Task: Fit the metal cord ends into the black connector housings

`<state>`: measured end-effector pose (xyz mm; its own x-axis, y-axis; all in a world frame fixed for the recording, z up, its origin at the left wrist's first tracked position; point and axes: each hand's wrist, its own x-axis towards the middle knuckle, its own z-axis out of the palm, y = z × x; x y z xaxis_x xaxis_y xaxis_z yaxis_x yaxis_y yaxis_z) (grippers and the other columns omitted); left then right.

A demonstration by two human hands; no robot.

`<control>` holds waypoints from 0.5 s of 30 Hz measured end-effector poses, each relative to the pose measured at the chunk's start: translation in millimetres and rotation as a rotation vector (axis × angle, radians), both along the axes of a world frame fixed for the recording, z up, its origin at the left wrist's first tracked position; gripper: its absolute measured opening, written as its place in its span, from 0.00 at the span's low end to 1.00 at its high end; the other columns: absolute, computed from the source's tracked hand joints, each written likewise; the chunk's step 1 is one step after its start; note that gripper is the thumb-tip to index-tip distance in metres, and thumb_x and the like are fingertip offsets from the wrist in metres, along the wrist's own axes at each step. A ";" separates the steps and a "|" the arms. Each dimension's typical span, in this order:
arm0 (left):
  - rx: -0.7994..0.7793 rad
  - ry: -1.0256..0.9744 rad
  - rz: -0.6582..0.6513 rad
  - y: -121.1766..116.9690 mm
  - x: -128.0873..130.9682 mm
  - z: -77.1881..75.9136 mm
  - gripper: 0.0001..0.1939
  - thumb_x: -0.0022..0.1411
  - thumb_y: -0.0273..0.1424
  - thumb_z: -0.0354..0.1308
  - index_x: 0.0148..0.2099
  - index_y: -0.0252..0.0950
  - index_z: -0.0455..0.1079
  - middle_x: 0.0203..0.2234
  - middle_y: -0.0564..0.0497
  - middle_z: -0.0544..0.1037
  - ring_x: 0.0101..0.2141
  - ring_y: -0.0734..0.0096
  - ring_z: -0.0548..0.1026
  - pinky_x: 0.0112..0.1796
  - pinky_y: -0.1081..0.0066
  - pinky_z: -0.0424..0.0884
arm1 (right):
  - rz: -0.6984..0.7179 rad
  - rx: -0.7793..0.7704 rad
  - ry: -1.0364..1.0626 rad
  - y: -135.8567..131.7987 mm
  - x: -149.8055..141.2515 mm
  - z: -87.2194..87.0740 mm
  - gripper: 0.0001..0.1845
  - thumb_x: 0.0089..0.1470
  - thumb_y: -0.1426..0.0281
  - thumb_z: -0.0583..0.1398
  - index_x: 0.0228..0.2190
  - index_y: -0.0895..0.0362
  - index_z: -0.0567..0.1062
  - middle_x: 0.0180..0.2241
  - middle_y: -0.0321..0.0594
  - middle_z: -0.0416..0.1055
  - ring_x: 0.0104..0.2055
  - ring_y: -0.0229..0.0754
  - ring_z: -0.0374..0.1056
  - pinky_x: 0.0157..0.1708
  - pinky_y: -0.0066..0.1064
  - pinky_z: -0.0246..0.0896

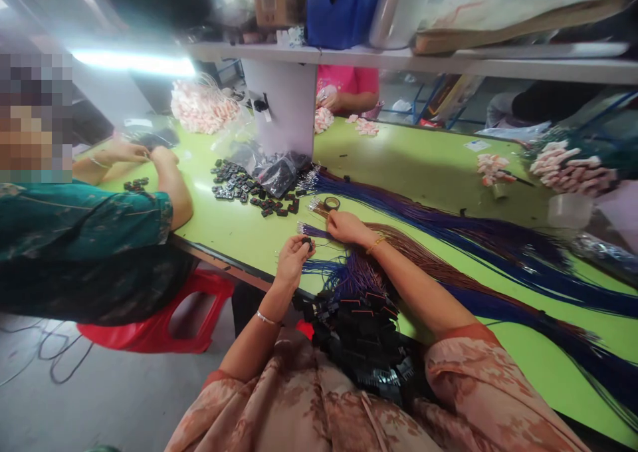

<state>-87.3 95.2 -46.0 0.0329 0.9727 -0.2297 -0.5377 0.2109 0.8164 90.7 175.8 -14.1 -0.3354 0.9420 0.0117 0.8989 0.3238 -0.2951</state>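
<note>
My left hand [293, 258] is pinched shut on a small black connector [308, 242] near the front edge of the green table [428, 166]. Just to its right, my right hand [345, 226] rests on the brown wires [433, 260], fingers closed on a wire end. Blue wire bundles [448, 223] run from both hands toward the right. A heap of wired black connectors [361, 332] hangs over the table edge onto my lap.
Loose black connectors [244, 189] and a plastic bag [279, 173] lie further back, a tape roll [331, 203] near my right hand. A person in green sits at left on a red stool [164, 319]. Another in pink works at the far side among pink-white bundles [204, 106].
</note>
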 end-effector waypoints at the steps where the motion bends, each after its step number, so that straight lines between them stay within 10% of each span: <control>1: -0.001 -0.003 -0.002 0.0 0.0 0.0 0.19 0.45 0.30 0.69 0.39 0.34 0.68 0.32 0.49 0.78 0.33 0.74 0.76 0.40 0.69 0.71 | -0.001 0.013 0.061 1.5 -1.0 0.5 0.08 0.53 0.70 0.54 0.32 0.60 0.72 0.29 0.48 0.74 0.27 0.41 0.63 0.28 0.30 0.48; 15: -0.003 -0.026 0.000 0.0 -0.4 -1.5 0.17 0.47 0.30 0.68 0.39 0.34 0.68 0.32 0.50 0.77 0.33 0.73 0.75 0.40 0.68 0.71 | 0.138 -0.170 0.737 -16.3 -38.6 25.6 0.07 0.45 0.69 0.55 0.23 0.60 0.69 0.21 0.32 0.65 0.24 0.32 0.56 0.25 0.24 0.51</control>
<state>-87.7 95.1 -47.5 0.0393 0.9719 -0.2320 -0.5589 0.2139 0.8012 52.1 159.4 11.5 -0.4115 0.9011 0.1367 0.4054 0.3154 -0.8580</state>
